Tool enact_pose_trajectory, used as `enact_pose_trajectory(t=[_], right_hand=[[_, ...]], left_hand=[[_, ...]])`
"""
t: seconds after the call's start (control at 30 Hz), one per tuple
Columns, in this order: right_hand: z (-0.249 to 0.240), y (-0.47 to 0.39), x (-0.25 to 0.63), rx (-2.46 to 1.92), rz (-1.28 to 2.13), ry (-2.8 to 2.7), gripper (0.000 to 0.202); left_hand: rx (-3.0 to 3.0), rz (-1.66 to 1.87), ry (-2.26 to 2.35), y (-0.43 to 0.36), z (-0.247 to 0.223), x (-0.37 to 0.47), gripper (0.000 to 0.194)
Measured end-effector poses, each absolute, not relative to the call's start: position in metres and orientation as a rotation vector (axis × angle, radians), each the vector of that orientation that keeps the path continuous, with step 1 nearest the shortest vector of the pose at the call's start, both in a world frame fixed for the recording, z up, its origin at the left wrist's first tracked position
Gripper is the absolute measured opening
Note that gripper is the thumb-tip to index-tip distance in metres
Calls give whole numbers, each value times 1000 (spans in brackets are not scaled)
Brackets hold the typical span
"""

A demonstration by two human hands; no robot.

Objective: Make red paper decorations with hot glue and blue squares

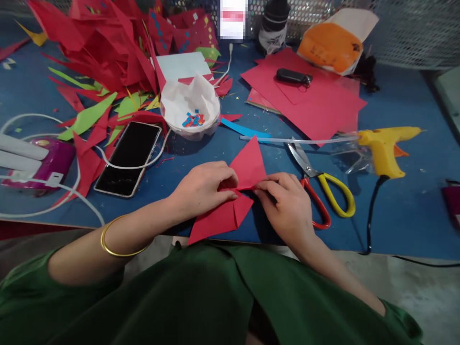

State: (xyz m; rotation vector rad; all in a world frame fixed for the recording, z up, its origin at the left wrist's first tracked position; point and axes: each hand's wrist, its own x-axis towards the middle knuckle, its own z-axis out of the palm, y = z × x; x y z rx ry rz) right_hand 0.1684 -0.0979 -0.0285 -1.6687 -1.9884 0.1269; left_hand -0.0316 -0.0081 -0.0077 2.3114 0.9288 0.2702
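A folded sheet of red paper (247, 165) lies at the front edge of the blue table, one pointed flap rising away from me and another reaching toward my lap. My left hand (203, 189) pinches its middle from the left, thumb and fingers closed on a crease. On the other side, my right hand (285, 206) grips the paper's right edge between thumb and fingertips. Just right of that hand lie scissors (309, 170) with one red and one yellow handle. Part of the fold is hidden behind my left fingers.
A lined bowl (172, 103) holds small blue and red paper bits. Left of it lie a phone (129, 158), white cables and a heap of red paper shapes (104, 43). Red sheets (323, 108) and a yellow glue gun (383, 148) with a black cord are on the right.
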Motion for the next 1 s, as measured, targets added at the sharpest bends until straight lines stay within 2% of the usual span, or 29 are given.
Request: enact_pose_trajectory(t=[0.3,0.53,0.67,0.77,1.0], right_hand=[[-29,-95,164,-1748,187,-1904,10],[-29,-94,161,-1763,195,-1878,16],[-25,-94,169,-1735,338,-1703,13],[-21,-98,176,-1781,294,-1556,9],[-24,-101,175,-1700,396,-1691,8]], left_hand=[[2219,344,1008,-10,-10,-26,10],[2254,424,1063,-15,-16,-22,9],[2261,414,1079,-14,-16,-22,9],[2249,388,1089,-14,-15,-21,10],[2245,384,1094,-12,-15,-21,11]])
